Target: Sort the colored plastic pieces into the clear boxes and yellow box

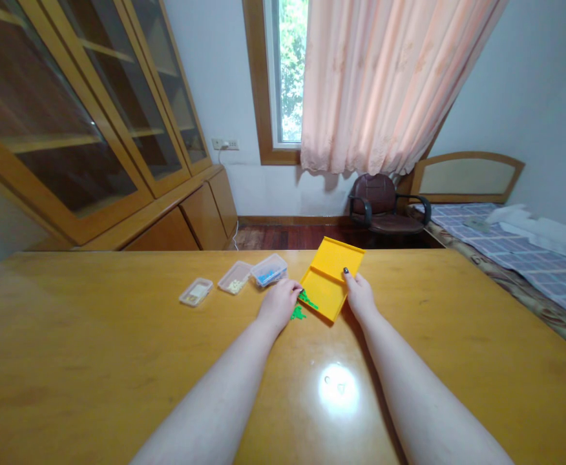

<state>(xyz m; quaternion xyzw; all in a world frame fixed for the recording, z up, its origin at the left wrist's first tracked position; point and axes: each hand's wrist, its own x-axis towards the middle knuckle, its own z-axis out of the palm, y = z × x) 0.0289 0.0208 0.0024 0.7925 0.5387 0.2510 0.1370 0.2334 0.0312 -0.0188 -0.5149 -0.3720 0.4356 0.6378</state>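
A yellow plastic case, opened flat into two shallow halves, is tilted above the wooden table. My right hand grips its right edge, with the thumb on the inner face near the fold. Small green pieces lie in the near half at its left side, and more loose green pieces lie on the table just beside it. My left hand is at the case's left edge, its fingers pinched together at the green pieces. What sits between those fingertips is too small to make out.
Left of the case stand a clear box with blue pieces, a clear box with cream pieces and a smaller clear box, all on the wooden table. Beyond the table are a chair and a bed.
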